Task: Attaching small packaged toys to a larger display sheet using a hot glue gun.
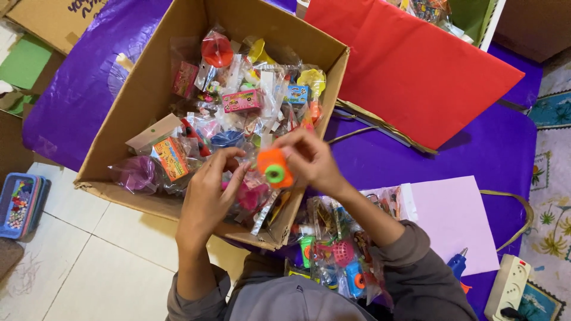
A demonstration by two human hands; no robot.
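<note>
My right hand [309,159] pinches a small orange toy with a green ring [273,168], wrapped in clear plastic, just above the near corner of an open cardboard box [135,101]. My left hand [209,191] touches the same packet from the left, fingers curled against its wrapper. Inside the box lies a heap of several small toys in clear bags [238,101], red, pink, yellow and blue. More bagged toys [336,255] are piled on my lap, under my right forearm.
A red sheet [410,65] lies on purple paper [493,148] to the right. A pink sheet [455,217], a blue glue gun [457,264] and a white power strip [508,285] sit at lower right. A blue tray of beads [21,205] rests on the tiled floor at left.
</note>
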